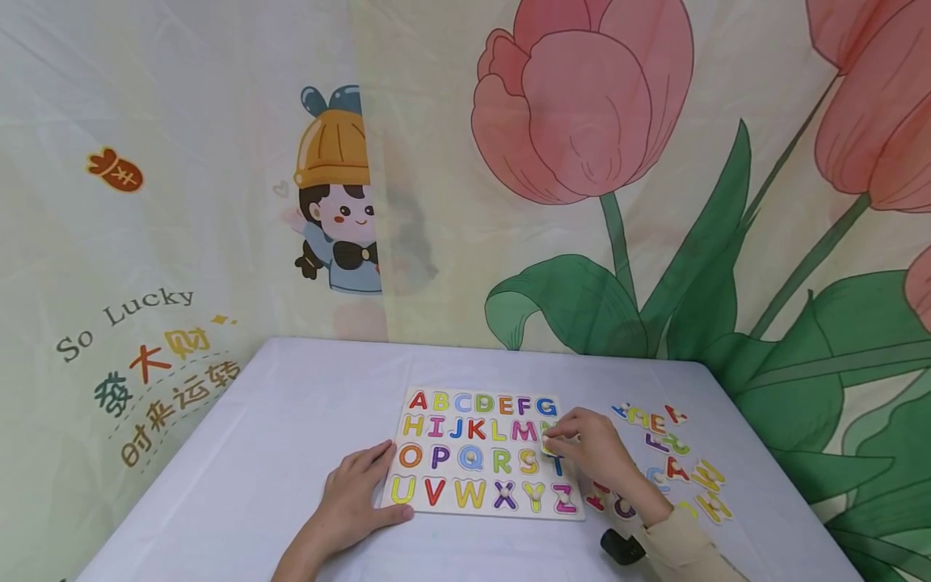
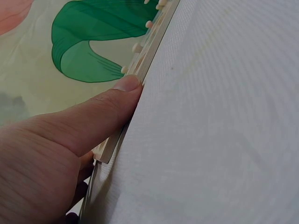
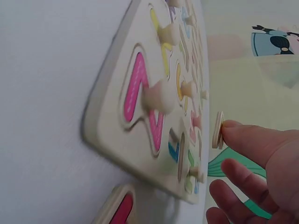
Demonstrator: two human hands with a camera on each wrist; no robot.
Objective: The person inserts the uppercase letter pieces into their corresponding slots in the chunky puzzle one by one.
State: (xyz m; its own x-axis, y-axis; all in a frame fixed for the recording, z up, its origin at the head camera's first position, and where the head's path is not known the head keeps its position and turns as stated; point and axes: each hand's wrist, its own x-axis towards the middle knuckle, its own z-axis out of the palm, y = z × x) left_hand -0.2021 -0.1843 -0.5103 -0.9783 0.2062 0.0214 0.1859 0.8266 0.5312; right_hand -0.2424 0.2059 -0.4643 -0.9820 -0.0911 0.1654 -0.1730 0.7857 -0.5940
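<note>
A wooden alphabet puzzle board lies on the white-covered table, with small knobs on several letters, including the pink Z. My left hand rests at its lower left corner, fingers along the left side. In the left wrist view the thumb presses the board's edge. Over the right part of the board, near the blue T, my right hand pinches a thin wooden letter piece. That piece is seen edge-on in the right wrist view, so its letter is hidden.
Loose letter pieces lie right of the board, among them a red A, a purple F and a yellow piece. Some sit partly behind the right forearm. A small black object is beside the right sleeve. A tulip-printed curtain hangs behind the table.
</note>
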